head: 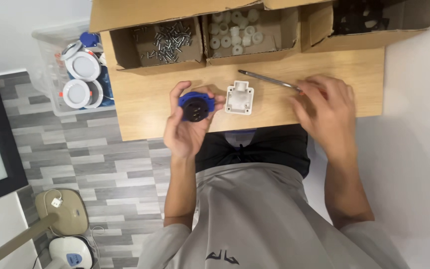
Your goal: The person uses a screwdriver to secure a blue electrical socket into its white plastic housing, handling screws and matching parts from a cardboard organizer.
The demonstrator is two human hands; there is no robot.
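At frame centre, my left hand grips a blue socket; my right hand covers the screwdriver handle, grip unclear.

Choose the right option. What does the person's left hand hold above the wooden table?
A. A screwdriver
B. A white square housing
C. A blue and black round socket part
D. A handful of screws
C: the left hand grips a blue and black round socket part, while the white square housing lies on the table and the screwdriver lies by the right hand.
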